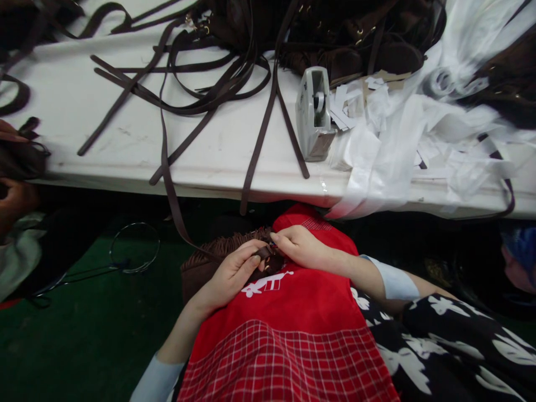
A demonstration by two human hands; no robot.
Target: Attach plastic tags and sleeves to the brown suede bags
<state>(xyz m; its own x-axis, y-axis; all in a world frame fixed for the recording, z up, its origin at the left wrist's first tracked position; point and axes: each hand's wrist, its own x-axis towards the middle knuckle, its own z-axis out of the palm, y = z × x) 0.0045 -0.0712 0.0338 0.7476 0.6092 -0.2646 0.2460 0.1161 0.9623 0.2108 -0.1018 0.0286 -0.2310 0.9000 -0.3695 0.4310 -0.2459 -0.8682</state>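
A dark brown fringed bag [205, 262] rests on my lap, on a red apron [293, 312]. My left hand [234, 273] is closed, pinching the end of a brown leather strap [173, 195] where it meets the bag. My right hand [299, 245] is closed too, with its fingers pressed on the same strap end [268, 255]. The strap runs from my hands up over the edge of the white table [209, 167].
Several loose brown straps [201, 89] lie across the table, with brown bags [343, 39] at the back. A grey tape dispenser [313, 114] stands beside a heap of white paper and plastic [419, 134]. Another person's hands [14, 195] hold a dark item at far left.
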